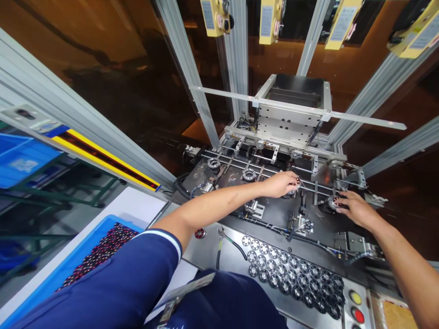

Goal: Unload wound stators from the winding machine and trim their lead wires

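My left hand (279, 183) reaches across the machine bed, its fingers closed on a small copper-and-dark-red motor stator (296, 181) with thin wires sticking out. That stator is just above a round fixture partly hidden by the hand. At the right end of the row, my right hand (358, 209) has its thumb and fingers around another dark red stator (337, 200), at a round metal fixture (331, 204). Two more ring-shaped fixtures, a left one (214, 163) and a middle one (248, 174), show open centres.
Rows of round black-and-silver parts (293, 275) lie on the steel ledge, beside cutting pliers (221, 232) and a single red stator (200, 233). A blue tray (109, 219) of stators stands left. Yellow and red buttons (357, 314) are at lower right. Aluminium posts (187, 59) frame the machine.
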Tool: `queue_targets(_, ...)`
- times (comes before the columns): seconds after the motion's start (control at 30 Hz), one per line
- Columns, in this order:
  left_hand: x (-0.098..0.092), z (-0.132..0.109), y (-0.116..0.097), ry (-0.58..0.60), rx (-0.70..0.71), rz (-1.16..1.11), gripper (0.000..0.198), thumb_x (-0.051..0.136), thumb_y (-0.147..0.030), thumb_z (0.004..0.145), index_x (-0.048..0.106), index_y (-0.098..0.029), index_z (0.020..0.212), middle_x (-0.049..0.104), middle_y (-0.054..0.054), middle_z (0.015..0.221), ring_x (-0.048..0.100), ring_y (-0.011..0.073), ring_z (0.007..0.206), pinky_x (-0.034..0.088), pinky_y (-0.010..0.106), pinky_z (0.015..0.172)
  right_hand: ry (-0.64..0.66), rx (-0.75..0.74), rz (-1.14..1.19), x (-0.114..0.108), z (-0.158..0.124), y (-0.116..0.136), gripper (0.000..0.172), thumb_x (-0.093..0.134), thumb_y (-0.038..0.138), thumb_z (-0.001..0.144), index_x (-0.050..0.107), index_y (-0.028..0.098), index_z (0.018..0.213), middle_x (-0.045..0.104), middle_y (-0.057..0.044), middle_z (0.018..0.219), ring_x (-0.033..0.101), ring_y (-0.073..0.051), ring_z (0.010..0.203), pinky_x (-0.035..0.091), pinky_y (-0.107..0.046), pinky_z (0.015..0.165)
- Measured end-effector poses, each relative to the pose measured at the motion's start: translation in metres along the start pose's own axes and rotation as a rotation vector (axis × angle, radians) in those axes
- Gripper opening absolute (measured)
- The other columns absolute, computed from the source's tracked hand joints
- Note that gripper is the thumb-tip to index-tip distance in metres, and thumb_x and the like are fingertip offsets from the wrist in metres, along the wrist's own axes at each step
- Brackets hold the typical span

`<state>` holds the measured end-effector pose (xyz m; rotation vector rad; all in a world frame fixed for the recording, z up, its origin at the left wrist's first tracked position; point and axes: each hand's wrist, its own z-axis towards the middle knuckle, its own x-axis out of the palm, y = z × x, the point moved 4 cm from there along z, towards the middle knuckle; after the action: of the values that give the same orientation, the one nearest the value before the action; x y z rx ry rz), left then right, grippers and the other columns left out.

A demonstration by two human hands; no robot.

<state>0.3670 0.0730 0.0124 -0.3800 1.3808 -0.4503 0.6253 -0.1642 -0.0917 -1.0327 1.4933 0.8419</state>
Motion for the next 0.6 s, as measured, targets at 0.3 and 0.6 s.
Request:
queue_targets(0.3,-0.061,-0.122,-0.067,-0.681,0.207,-0.227,0.027,0.070,-0.020,0.083,0.047,-0.020,0.097,0.077,0.015,0.117,0.077,0.0185,0.099,0.063,0.030,0.082,-0.084,-0.044,0.073,0.016,0.006,-0.023,0.024,0.071,0.034,0.091,0.071,0.017,0.108,0.062,-0.011,0.137,0.054,-0.027,0.131,0.042,-0.051,0.114)
queue_targets(0.6,-0.068,-0.153,-0.074,-0.761,0.196,-0.239,0.034,0.066,-0.019,0.083,0.038,-0.024,0.103,0.077,0.016,0.118,0.078,0.0184,0.095,0.064,0.035,0.082,-0.215,-0.087,0.190,0.021,0.017,-0.037,0.033,0.051,0.049,0.072,0.079,0.031,0.075,0.075,-0.013,0.109,0.069,-0.036,0.112,0.049,-0.050,0.106)
